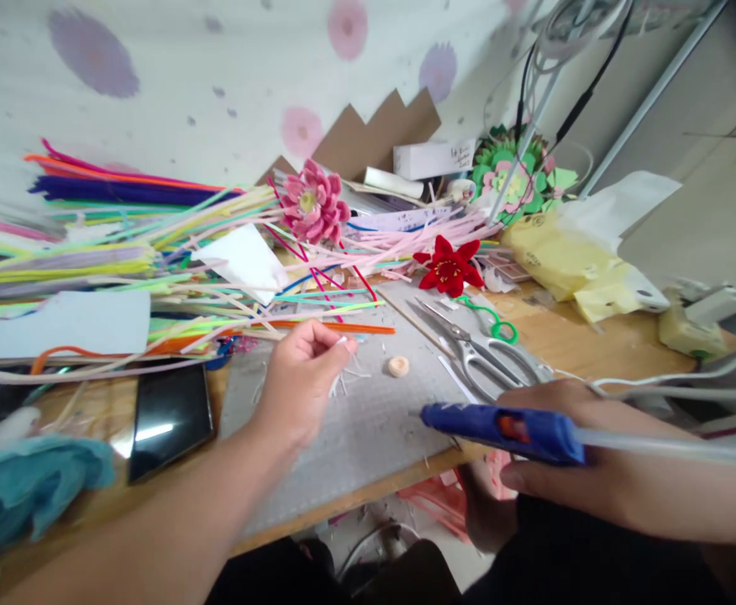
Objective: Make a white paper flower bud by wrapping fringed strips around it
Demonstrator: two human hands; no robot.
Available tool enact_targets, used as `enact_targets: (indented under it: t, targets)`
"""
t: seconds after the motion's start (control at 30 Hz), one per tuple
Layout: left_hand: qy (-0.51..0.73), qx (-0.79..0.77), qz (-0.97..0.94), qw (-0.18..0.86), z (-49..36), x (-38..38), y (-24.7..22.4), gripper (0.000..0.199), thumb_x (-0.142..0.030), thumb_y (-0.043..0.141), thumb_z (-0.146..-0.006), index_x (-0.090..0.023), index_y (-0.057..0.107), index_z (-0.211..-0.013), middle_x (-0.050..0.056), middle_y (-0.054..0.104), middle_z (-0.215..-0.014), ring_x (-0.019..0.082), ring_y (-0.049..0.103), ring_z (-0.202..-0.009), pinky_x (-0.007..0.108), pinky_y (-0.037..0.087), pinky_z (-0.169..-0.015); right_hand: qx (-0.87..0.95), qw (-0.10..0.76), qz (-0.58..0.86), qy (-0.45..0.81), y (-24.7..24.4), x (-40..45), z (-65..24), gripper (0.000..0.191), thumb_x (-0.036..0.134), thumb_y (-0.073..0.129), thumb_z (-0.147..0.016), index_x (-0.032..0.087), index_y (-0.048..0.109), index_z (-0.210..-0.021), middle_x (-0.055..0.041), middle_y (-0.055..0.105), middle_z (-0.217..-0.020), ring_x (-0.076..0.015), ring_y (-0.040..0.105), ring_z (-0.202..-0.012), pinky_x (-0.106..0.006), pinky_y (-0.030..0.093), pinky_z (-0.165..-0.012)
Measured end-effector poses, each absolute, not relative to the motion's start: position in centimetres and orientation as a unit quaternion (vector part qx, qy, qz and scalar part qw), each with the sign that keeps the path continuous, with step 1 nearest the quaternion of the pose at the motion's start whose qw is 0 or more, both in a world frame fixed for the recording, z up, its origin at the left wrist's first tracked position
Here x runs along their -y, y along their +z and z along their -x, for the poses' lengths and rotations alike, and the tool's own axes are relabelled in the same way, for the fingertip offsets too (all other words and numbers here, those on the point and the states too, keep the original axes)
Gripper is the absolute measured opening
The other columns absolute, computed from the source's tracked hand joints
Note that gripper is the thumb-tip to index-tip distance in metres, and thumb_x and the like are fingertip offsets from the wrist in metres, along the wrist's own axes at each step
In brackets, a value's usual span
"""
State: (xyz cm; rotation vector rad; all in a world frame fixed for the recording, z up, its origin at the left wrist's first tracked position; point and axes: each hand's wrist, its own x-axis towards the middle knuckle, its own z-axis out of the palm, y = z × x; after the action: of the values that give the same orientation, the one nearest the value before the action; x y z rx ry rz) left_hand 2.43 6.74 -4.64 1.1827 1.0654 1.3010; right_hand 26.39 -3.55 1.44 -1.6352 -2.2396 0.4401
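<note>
My left hand (298, 382) is closed in a pinch above the grey cutting mat (343, 470). A small whitish bit shows at its fingertips, too little to name. Thin white strands (346, 378) lie just beneath those fingers. At the right, my right hand (607, 479) grips a blue hot glue gun (500, 428), its nozzle pointing left over the mat; a long clear glue stick (670, 445) sticks out of its back. Between the hands rests a small round cream-coloured piece (398, 366). Large scissors (469, 340) lie partly open beyond the glue gun.
Many coloured pipe cleaners (91, 260) spread across the left and back. A pink fuzzy flower (314, 202) and a red one (449, 265) stand behind the mat. A dark phone (171, 412) lies left, yellow packaging (550, 260) right. White cables (670, 382) cross the right side.
</note>
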Motion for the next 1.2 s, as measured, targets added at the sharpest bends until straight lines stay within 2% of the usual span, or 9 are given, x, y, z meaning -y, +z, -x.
enact_targets:
  t: [0.1,0.23,0.4,0.57,0.8,0.97,1.2]
  targets:
    - [0.527,-0.45,-0.507,0.513,-2.3,-6.4,-4.5,0.017,-0.021,0.07,-0.069,-0.019,0.055,-0.063,-0.004,0.06,-0.063,0.011,0.054,-0.064,0.024,0.04,-0.062,0.806,0.229,0.525,0.148,0.7,2.8,-25.2,0.012,0.035,0.057,-0.083,0.026,0.062,-0.077,-0.0017,0.069,-0.079,-0.018,0.067,-0.069,-0.026,0.055,-0.057]
    - [0.517,-0.46,-0.511,0.511,-2.2,-6.3,-4.3,0.016,-0.021,0.069,-0.07,-0.019,0.055,-0.064,-0.004,0.06,-0.063,0.01,0.052,-0.062,0.024,0.038,-0.061,0.807,0.271,0.512,0.116,0.0,1.7,-23.5,0.011,0.031,0.055,-0.084,0.025,0.058,-0.075,-0.0042,0.066,-0.085,-0.0213,0.065,-0.082,-0.031,0.055,-0.064]
    - [0.511,-0.46,-0.517,0.509,-2.4,-6.4,-4.3,0.017,-0.022,0.068,-0.072,-0.019,0.054,-0.064,-0.004,0.06,-0.065,0.01,0.052,-0.063,0.024,0.038,-0.061,0.811,0.278,0.504,0.101,-0.2,1.2,-23.0,0.013,0.025,0.052,-0.083,0.026,0.055,-0.07,-0.002,0.061,-0.074,-0.0211,0.063,-0.078,-0.031,0.054,-0.06]
    - [0.513,-0.449,-0.527,0.508,-2.4,-6.1,-4.3,0.018,-0.02,0.068,-0.071,-0.018,0.053,-0.063,-0.004,0.06,-0.066,0.009,0.05,-0.061,0.023,0.037,-0.058,0.81,0.272,0.51,0.099,-0.2,1.0,-22.8,0.012,0.025,0.052,-0.082,0.024,0.057,-0.071,-0.0032,0.063,-0.078,-0.0212,0.063,-0.079,-0.031,0.053,-0.064]
    - [0.517,-0.434,-0.529,0.513,-2.5,-5.9,-4.1,0.018,-0.016,0.069,-0.069,-0.018,0.052,-0.062,-0.003,0.061,-0.066,0.01,0.051,-0.06,0.023,0.038,-0.057,0.801,0.256,0.526,0.131,0.2,1.2,-23.1,0.016,0.028,0.054,-0.082,0.024,0.057,-0.067,-0.0029,0.063,-0.075,-0.0215,0.064,-0.076,-0.03,0.053,-0.06]
    - [0.517,-0.432,-0.531,0.513,-2.6,-5.9,-3.9,0.017,-0.014,0.068,-0.067,-0.019,0.053,-0.06,-0.003,0.062,-0.067,0.01,0.052,-0.06,0.023,0.038,-0.057,0.801,0.245,0.531,0.129,0.2,1.1,-23.2,0.013,0.031,0.054,-0.082,0.024,0.061,-0.073,-0.0029,0.064,-0.078,-0.0205,0.063,-0.073,-0.032,0.054,-0.062]
    - [0.519,-0.423,-0.536,0.514,-2.5,-5.8,-3.7,0.016,-0.012,0.067,-0.066,-0.018,0.053,-0.06,-0.002,0.063,-0.067,0.011,0.054,-0.062,0.023,0.04,-0.059,0.794,0.278,0.527,0.12,-0.1,1.2,-23.1,0.021,0.031,0.053,-0.082,0.025,0.053,-0.063,-0.0024,0.061,-0.072,-0.0217,0.063,-0.073,-0.031,0.051,-0.057]
